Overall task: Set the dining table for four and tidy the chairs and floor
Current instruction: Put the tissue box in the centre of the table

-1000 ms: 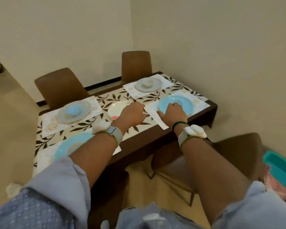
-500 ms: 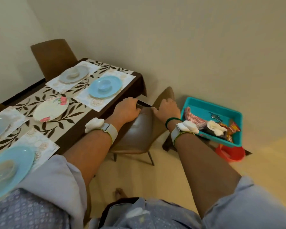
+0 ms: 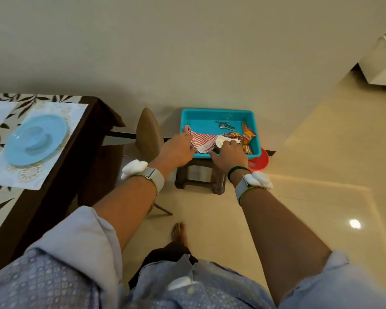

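A teal tray (image 3: 216,112) stands on a small dark stool (image 3: 198,181) by the wall. In it lie a red-checked cloth (image 3: 202,139), a white round item (image 3: 220,140), metal spoons (image 3: 225,125) and red snack packets (image 3: 248,133). My left hand (image 3: 176,150) reaches over the tray's front left corner with its fingertips on the checked cloth. My right hand (image 3: 230,155) is spread over the front rim, fingers on the white item, thumb apart. At the left, the dining table (image 3: 54,175) carries a blue plate (image 3: 36,139) on a white placemat (image 3: 76,112).
A brown chair (image 3: 148,132) is tucked against the table's end, between table and stool. A red bowl (image 3: 260,161) sits on the floor behind the stool. White furniture (image 3: 383,63) stands far right. My bare foot (image 3: 178,233) is on the glossy tiled floor.
My view has swung right, from the table to the tray. Both hands left the placemat, went to the chair back, and now reach into the teal tray.
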